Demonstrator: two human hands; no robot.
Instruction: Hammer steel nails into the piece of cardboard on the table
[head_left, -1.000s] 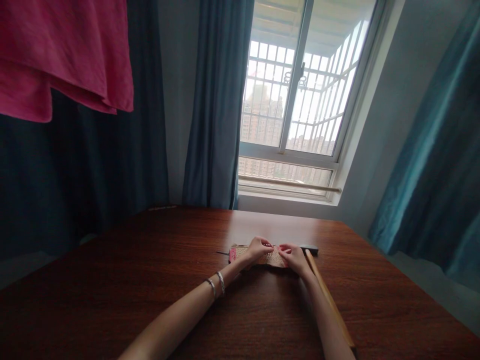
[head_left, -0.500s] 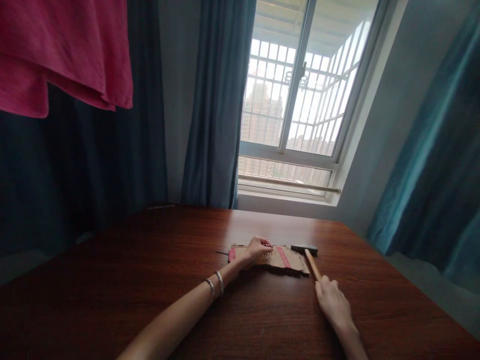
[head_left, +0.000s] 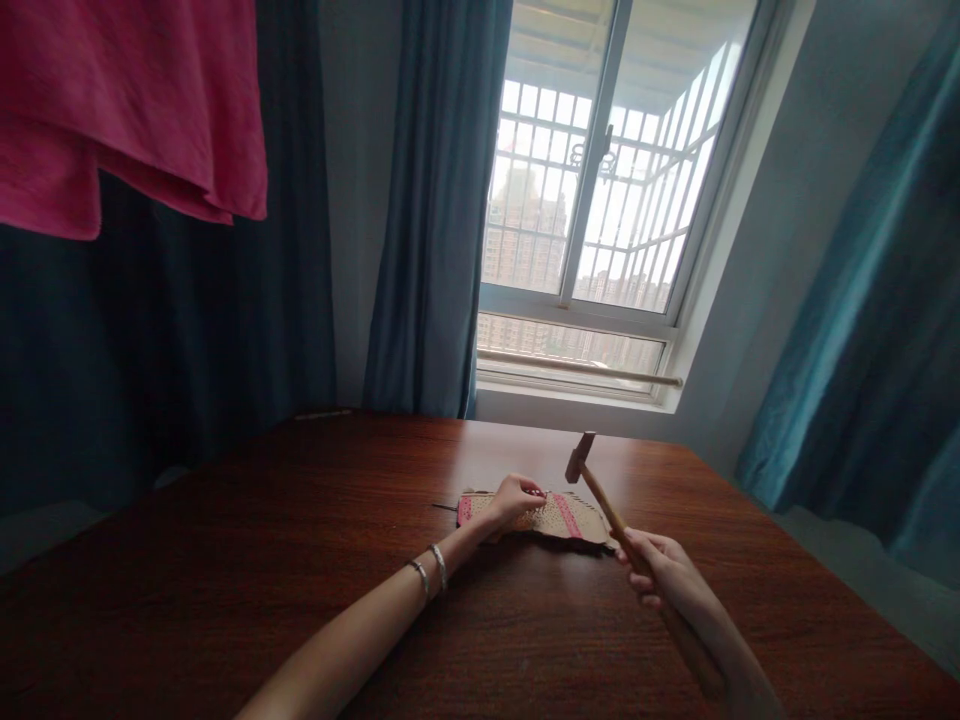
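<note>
A flat piece of brown cardboard [head_left: 574,518] with pink stripes lies on the dark wooden table [head_left: 225,560]. My left hand [head_left: 514,498] rests on it, fingers pinched together on something too small to make out. My right hand [head_left: 660,575] grips the wooden handle of a hammer [head_left: 592,480]. The hammer is raised off the table, its dark head up above the cardboard's right part. Two bangles sit on my left wrist.
A thin dark object [head_left: 444,507] pokes out at the cardboard's left end. Beyond the table's far edge are a window [head_left: 585,200] and blue curtains [head_left: 427,200]. A pink cloth [head_left: 127,100] hangs at the upper left.
My right hand left the cardboard, took the hammer's handle on the table and lifted the hammer so its head is now in the air. My left hand stayed pinched on the cardboard.
</note>
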